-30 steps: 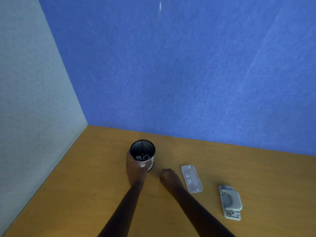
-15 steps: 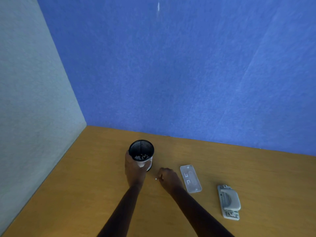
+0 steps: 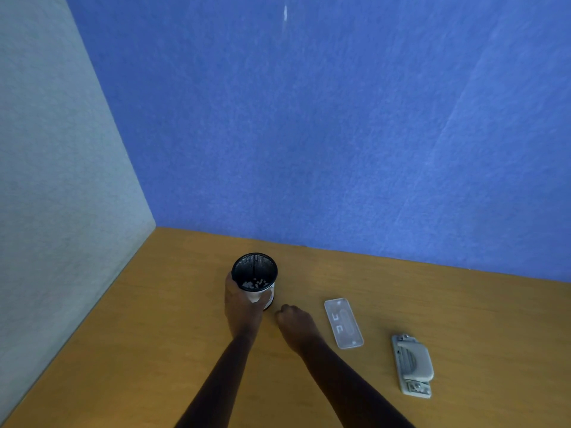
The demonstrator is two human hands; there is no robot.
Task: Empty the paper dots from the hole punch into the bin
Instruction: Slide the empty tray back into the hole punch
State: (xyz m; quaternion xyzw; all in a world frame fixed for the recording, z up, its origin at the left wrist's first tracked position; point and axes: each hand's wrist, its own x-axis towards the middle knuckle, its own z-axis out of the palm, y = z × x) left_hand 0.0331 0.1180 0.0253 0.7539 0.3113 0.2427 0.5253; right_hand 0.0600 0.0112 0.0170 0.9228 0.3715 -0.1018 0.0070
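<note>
A black mesh bin [image 3: 254, 263] stands upright on the wooden desk [image 3: 173, 341], with white paper dots [image 3: 255, 284] on its bottom. My left hand [image 3: 242, 307] wraps around the bin's near side and holds it. Just right of the bin's base, my right hand [image 3: 296, 324] rests on the desk with fingers curled together; anything pinched in them is hidden. The clear plastic bottom cover [image 3: 343, 323] of the punch lies flat right of that hand. Further right the grey hole punch [image 3: 412, 364] lies untouched.
A blue partition [image 3: 340, 134] closes the back of the desk and a grey-green partition [image 3: 55, 180] closes its left side. They meet in a corner behind the bin.
My right hand has edged slightly toward the bin's base. A small white dot seen on the desk by its fingertips half a second ago no longer shows. The left hand has kept its hold.
</note>
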